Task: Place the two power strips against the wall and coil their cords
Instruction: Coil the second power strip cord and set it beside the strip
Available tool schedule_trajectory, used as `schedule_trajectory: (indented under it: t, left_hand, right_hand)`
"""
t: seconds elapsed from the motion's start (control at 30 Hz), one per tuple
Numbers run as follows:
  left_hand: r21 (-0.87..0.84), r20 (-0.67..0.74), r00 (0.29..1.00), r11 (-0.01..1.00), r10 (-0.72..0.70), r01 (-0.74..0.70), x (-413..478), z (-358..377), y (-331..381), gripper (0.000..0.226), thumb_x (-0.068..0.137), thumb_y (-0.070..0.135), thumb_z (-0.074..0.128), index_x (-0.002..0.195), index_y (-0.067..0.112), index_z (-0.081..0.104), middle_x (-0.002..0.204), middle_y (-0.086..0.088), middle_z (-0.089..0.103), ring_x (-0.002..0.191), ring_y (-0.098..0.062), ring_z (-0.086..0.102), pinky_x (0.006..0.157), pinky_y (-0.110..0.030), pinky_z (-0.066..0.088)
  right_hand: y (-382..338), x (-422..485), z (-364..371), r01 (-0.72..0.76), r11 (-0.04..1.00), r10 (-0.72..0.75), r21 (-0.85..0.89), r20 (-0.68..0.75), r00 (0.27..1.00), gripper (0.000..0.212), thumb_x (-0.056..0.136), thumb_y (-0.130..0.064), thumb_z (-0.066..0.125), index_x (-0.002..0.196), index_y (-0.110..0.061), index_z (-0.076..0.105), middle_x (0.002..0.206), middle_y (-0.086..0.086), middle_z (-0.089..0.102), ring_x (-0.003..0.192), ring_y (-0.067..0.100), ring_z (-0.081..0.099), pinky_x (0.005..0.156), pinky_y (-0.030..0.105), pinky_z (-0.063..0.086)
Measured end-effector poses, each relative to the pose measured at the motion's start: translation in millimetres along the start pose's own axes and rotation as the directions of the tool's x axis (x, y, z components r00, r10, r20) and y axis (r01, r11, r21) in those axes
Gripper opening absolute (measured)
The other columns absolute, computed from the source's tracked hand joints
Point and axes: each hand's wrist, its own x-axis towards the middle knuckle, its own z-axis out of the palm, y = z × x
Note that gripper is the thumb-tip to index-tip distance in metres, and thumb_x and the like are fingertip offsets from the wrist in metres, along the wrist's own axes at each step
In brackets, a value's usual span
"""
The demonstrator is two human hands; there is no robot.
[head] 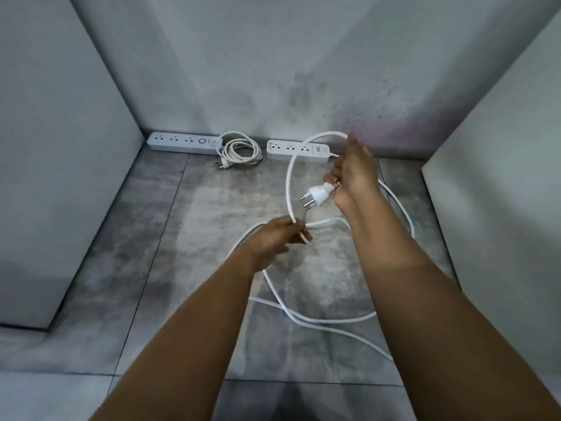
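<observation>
Against the back wall: two white plastic power strips lay on the grey tiled floor (158,238), both long sides touching the stained grey wall (273,71).
Left strip: the longer white power strip (182,142) sat nearest the wall's left corner, its thin white cord already wound into a coil (239,149) just beside its right end.
Right strip: the shorter white power strip (297,151) lay along the wall to the right of that coil; its long white cord (318,319) sprawled loose over the floor, well out from the wall.
Right hand (353,174): raised in front of the wall, grip closed on the cord just behind the white two-pin plug (317,194), one loop arching above it.
Left hand (274,238): lower and farther from the wall, fingers pinched on the same loop's bottom.
Key relation: the slack trailed from the left hand away from the wall, toward the person; the left hand was nearer it, so it would likely feed the next turn up to the right.
Progress: one cord coiled, the second barely begun.
</observation>
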Motion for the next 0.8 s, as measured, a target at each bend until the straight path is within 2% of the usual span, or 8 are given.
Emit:
schedule_trajectory:
  t: [0.1,0.23,0.33,0.4,0.47,0.57,0.7,0.8]
  left_hand:
    - [-0.087,0.002,0.999,0.995,0.049,-0.048,-1.5,10.2,-3.4,0.021,0.103,0.028,0.043,0.092,0.017,0.056,0.091,0.000,0.071,0.102,-0.018,0.064,0.087,-0.033,0.037]
    - [-0.336,-0.141,0.986,0.933,0.088,-0.131,8.7,6.0,7.4,0.034,0.105,0.029,0.037,0.082,0.009,0.052,0.049,0.000,0.050,0.048,-0.016,0.056,0.066,-0.033,0.049]
    - [-0.464,-0.096,0.995,0.883,0.024,-0.066,6.5,12.4,21.8,0.043,0.104,0.045,0.031,0.085,0.011,0.050,0.049,0.002,0.033,0.038,-0.012,0.033,0.046,-0.021,0.042]
    - [-0.577,-0.101,0.995,0.814,0.014,-0.070,7.4,17.6,32.3,0.054,0.099,0.059,0.027,0.088,0.012,0.051,0.054,0.002,0.034,0.039,-0.011,0.028,0.040,-0.018,0.035]
    - [-0.674,-0.161,0.987,0.728,0.022,-0.126,13.2,15.5,42.3,0.065,0.094,0.069,0.020,0.088,0.013,0.053,0.055,0.002,0.037,0.040,-0.010,0.029,0.040,-0.021,0.030]
    - [-0.746,-0.265,0.964,0.636,-0.009,-0.200,21.8,-3.2,57.8,0.074,0.091,0.073,0.009,0.078,0.015,0.053,0.055,0.001,0.048,0.041,-0.011,0.034,0.042,-0.021,0.027]
    - [-0.695,-0.385,0.917,0.686,-0.102,-0.215,25.2,-27.8,70.1,0.078,0.092,0.071,0.004,0.070,0.014,0.052,0.049,0.001,0.057,0.041,-0.012,0.045,0.047,-0.024,0.032]
    - [-0.698,-0.449,0.888,0.658,-0.094,-0.283,22.4,-32.3,71.9,0.069,0.093,0.071,0.018,0.067,0.013,0.045,0.038,0.002,0.036,0.033,-0.014,0.036,0.050,-0.025,0.042]
  right_hand:
    - [-2.2,3.7,-7.5,0.012,0.990,-0.001,0.144,-0.082,0.997,0.030,0.105,-0.027,0.034,0.077,-0.018,0.041,0.043,-0.005,0.030,0.031,0.007,0.025,0.038,0.016,0.029]
    - [7.6,11.4,-12.2,-0.093,0.906,0.141,0.412,-0.088,0.986,0.030,0.103,-0.022,0.030,0.078,-0.016,0.044,0.058,0.001,0.043,0.048,0.014,0.038,0.058,0.035,0.055]
    - [18.1,14.4,-9.9,-0.176,0.852,0.228,0.493,-0.045,0.973,0.025,0.101,-0.014,0.032,0.081,-0.016,0.047,0.069,0.005,0.046,0.056,0.016,0.045,0.079,0.040,0.058]
    - [25.6,11.6,-5.7,-0.213,0.910,0.245,0.355,-0.048,0.968,0.022,0.099,-0.009,0.036,0.083,-0.016,0.049,0.069,0.004,0.045,0.057,0.015,0.044,0.069,0.028,0.056]
    - [32.3,5.7,-5.1,-0.181,0.983,0.178,-0.031,-0.078,0.981,0.018,0.097,-0.010,0.043,0.084,-0.018,0.052,0.071,0.001,0.046,0.059,0.012,0.043,0.058,0.024,0.041]
    - [39.2,-9.6,-7.1,-0.050,0.879,0.063,-0.475,0.011,0.998,0.019,0.094,-0.015,0.054,0.076,-0.020,0.055,0.068,-0.003,0.047,0.058,0.010,0.040,0.054,0.023,0.031]
    - [42.8,-28.3,-4.4,-0.009,0.761,0.124,-0.649,0.131,0.984,0.015,0.092,-0.022,0.060,0.078,-0.017,0.065,0.066,-0.007,0.051,0.059,0.007,0.043,0.055,0.021,0.033]
    - [39.4,-30.5,-2.9,-0.009,0.647,0.238,-0.762,0.191,0.952,0.022,0.092,-0.028,0.061,0.075,-0.016,0.064,0.066,-0.007,0.052,0.058,0.009,0.043,0.055,0.022,0.032]
